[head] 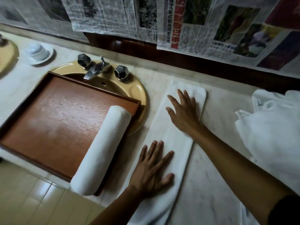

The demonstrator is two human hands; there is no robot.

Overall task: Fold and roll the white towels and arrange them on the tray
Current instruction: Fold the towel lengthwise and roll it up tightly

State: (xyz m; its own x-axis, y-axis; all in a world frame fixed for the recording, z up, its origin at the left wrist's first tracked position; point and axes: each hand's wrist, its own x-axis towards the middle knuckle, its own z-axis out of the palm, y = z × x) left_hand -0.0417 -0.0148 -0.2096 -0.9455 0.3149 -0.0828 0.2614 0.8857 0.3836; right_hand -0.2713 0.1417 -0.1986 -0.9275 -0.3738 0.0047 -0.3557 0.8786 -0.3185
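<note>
pressing a long folded white towel [175, 132] flat on the marble counter [219, 159], just right of the yellow sink [141, 95]. left hand [152, 166] palm-down on the near part, fingers straight and spread, grasping nothing; right hand [183, 109] palm-down on the far end, fingers likewise splayed and released, slightly blurred. along the right edge of the wooden tray [53, 114], set across the sink: one rolled towel [102, 150], with the near end past the tray's rim. heaped at the far right of the counter, apart from both hands: loose white towels [272, 127]. behind the tray, a faucet [95, 69] with two dark knobs; above, newspaper sheets [211, 26] across the wall.
</note>
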